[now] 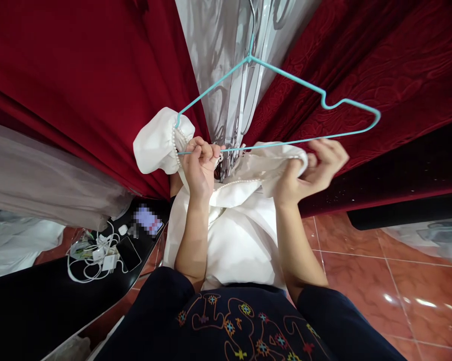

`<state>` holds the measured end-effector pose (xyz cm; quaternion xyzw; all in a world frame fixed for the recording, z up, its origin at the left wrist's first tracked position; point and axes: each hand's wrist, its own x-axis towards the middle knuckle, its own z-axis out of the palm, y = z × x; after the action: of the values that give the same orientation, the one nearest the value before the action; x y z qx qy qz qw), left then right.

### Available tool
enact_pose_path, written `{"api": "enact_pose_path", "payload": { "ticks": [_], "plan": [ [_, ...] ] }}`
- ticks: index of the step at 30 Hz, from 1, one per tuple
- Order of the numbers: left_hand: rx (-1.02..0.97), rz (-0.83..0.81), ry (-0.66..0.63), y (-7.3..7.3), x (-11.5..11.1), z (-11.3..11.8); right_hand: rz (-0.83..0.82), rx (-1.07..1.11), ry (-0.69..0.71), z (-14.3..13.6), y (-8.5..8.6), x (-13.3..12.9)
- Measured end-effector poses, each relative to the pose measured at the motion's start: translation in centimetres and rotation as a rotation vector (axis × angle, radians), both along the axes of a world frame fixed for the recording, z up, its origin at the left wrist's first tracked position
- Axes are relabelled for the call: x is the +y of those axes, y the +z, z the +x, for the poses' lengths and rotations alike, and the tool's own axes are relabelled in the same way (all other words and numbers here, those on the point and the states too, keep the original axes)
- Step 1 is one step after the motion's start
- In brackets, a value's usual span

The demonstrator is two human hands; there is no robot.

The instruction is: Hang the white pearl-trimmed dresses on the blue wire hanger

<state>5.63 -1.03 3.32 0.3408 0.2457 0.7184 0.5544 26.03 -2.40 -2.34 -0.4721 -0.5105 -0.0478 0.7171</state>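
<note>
A light blue wire hanger (286, 75) hangs by its hook at the top centre. Its left end sits inside the puffed, pearl-trimmed sleeve of a white dress (244, 250). Fingers of my left hand (201, 165) are closed at the hanger's bottom bar beside that sleeve; whether they also pinch cloth is hard to see. My right hand (312, 170) grips the dress's other edge between thumb and fingers, just below the bar. The hanger's right end is bare, above and right of my right hand. The dress's skirt drapes down between my forearms.
Dark red curtains (98, 65) flank grey-white sheer fabric behind the hanger. On the left, a black table (34, 306) bears white cables (94, 271), a dark phone (129, 253), a lit phone (148, 219) and a small white case. Reddish floor tiles (354, 281) show on the right.
</note>
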Motion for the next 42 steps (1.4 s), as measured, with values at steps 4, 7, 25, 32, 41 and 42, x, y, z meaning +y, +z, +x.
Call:
{"api": "enact_pose_path", "payload": {
  "ticks": [4,7,25,32,41,42],
  "plan": [
    [0.027,0.029,0.070,0.5,0.3,-0.9,0.198,0.152,-0.195,4.9,-0.4,1.2],
    [0.020,0.046,0.093,0.8,0.4,-1.1,0.177,0.128,-0.129,8.6,1.3,2.2],
    [0.039,0.014,0.087,0.8,0.4,-0.8,-0.364,-0.138,0.410,-1.9,9.0,-1.5],
    [0.156,-0.037,-0.037,-0.6,-0.2,-1.5,-0.442,0.138,0.570,-5.2,2.8,-0.1],
    [0.657,0.087,-0.032,3.0,-4.1,-3.7,-0.367,0.214,0.541,-5.0,3.2,1.0],
    [0.640,0.152,0.190,3.7,-4.4,-3.7,-0.366,0.217,0.547,-5.0,3.3,1.0]
  ]
}}
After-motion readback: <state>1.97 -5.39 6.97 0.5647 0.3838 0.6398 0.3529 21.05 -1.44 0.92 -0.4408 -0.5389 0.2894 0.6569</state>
